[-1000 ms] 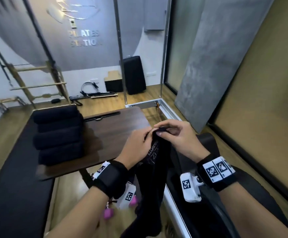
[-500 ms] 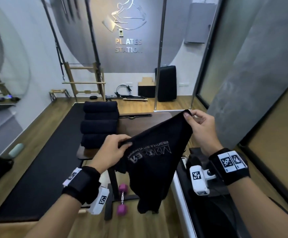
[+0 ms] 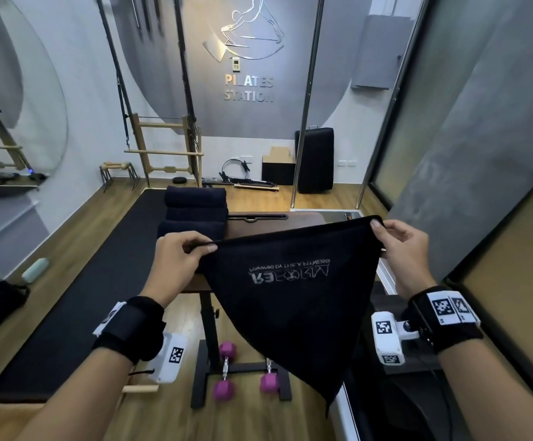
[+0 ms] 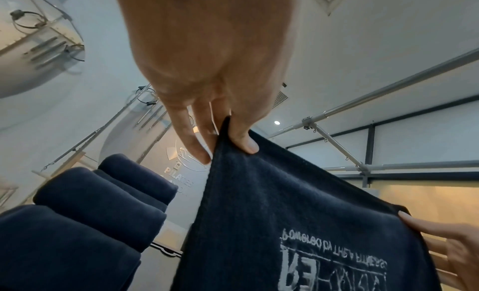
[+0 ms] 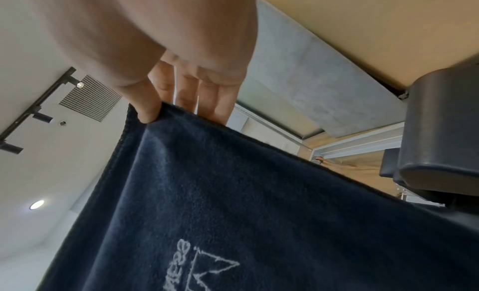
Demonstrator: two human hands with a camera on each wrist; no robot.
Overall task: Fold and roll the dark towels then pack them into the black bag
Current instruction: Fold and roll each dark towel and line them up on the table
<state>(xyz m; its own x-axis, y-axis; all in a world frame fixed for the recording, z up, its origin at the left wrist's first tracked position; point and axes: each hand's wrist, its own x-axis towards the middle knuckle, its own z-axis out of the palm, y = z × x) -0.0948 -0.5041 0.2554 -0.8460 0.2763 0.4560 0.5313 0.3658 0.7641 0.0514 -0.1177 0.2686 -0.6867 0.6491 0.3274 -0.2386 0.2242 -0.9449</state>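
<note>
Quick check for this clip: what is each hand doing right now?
Left hand: pinches one top corner of the dark towel.
Right hand: pinches the other top corner, towel stretched between them.

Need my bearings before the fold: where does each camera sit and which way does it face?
Head: on the head, looking forward and down at the towel spread over the table; both forearms, left hand, right hand.
Left wrist: under the left hand, looking up along the fingers to the pinched corner, ceiling behind.
Right wrist: under the right hand, looking up likewise.
Shared: all three show the towel's logo; head and left wrist show the rolled towels.
</note>
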